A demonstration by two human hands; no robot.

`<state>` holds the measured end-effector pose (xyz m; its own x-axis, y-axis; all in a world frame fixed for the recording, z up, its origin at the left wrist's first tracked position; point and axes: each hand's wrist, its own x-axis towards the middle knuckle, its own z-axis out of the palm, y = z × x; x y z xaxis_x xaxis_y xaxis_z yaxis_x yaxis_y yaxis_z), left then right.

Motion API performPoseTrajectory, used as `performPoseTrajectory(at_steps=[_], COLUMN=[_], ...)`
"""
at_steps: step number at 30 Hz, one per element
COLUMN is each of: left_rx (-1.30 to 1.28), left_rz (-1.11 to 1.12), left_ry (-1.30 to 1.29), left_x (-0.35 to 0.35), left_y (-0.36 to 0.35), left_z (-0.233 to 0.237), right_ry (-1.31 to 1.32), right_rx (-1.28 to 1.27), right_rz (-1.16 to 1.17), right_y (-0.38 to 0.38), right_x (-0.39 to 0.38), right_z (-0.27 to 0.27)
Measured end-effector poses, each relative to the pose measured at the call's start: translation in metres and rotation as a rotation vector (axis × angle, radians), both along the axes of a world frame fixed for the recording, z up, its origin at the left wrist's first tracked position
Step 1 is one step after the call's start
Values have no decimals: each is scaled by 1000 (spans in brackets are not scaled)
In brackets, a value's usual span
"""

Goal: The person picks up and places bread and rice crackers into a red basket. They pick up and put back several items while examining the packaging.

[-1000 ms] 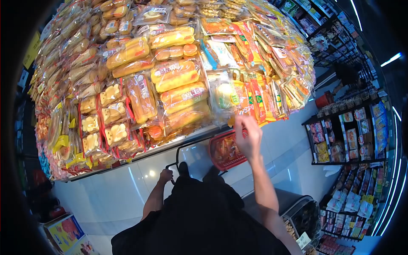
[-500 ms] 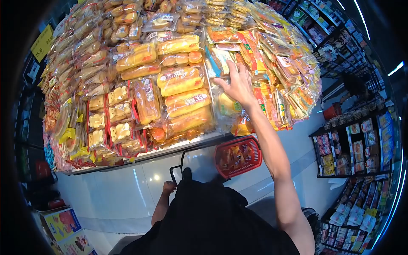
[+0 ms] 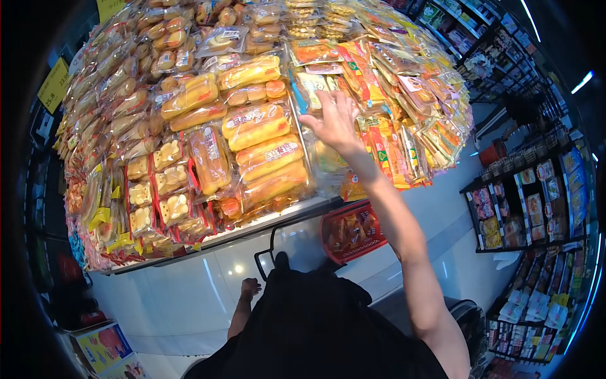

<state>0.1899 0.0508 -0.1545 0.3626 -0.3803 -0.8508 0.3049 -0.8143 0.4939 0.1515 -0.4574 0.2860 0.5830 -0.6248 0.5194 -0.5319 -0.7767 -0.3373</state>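
My right hand (image 3: 334,119) reaches over the heap of packed snacks, thumb apart and fingers bent downward. Its fingertips are right at a pale wrapped pack (image 3: 312,88), beside orange-and-yellow snack packs (image 3: 357,69). To its left lie long yellow bread rolls (image 3: 268,158) in clear bags. My left hand (image 3: 250,288) hangs low over the floor with its fingers curled in, just below a bent black handle (image 3: 264,258), and nothing shows in it.
A red shopping basket (image 3: 346,252) with packs inside stands under the display's front edge. Bear-shaped breads (image 3: 170,180) fill the display's left front. Shelves of goods (image 3: 530,211) line the right side, and a yellow price sign (image 3: 53,88) stands at far left.
My right hand's fingers have bent down more over the packs. My left hand has dropped slightly, away from the black handle. The whole view has shifted a little.
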Motion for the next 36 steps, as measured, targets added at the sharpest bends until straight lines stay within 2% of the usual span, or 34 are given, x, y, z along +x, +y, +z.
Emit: performPoseTrajectory(at_steps=[2, 6, 10, 13, 15, 16, 18, 22, 24, 25, 27, 28, 30, 31, 33, 34, 36], left_rx=[104, -14, 3, 61, -91, -90, -113, -221, -87, -88, -16, -17, -33, -31, -142, -142, 32], left_rz=[260, 189, 197, 148, -444, -447, -341, -382, 63, 74, 285, 292, 167, 173, -980, -981, -1121], left_ry=[173, 57, 43, 39, -167, -170, -148, -179, 49, 49, 127, 129, 116, 119, -670, -669, -601], left_x=[1, -2, -5, 0, 10, 9, 5, 2, -9, -13, -18, -19, -21, -20, -19, -21, -25], left_y=[-19, -37, -46, -36, -23, -22, -17, -8, -12, -13, -13, -11, -3, 3, 16, 17, 18], left_z=[9, 35, 47, 21, -7, -5, -1, 0, 10, 15, 24, 26, 20, 16, 4, -1, -3], right_ry=[12, -121, -275, -281, -276, -217, -159, 101, 285, 285, 376, 361, 331, 305, 247, 225, 209], right_rx=[-6, -86, -114, -85, -125, -131, -134, -182, -149, -152, -93, -78, -40, -14, -8, 4, 17], right_rz=[9, 62, 89, 16, -41, -88, -135, -214, -269, -258, -244, -243, -213, -197, -174, -159, -158], right_y=[2, 10, 21, -2, -21, -34, -55, -69, -69, -70, -86, -93, -101, -109, -114, -116, -118], right_x=[-2, -19, -45, -63, -71, -73, -72, -63, -57, -55, -54, -53, -55, -55, -55, -55, -56], right_z=[-2, -1, 4, 5, 14, 18, 25, 35, 40, 43, 39, 38, 44, 45, 52, 55, 61])
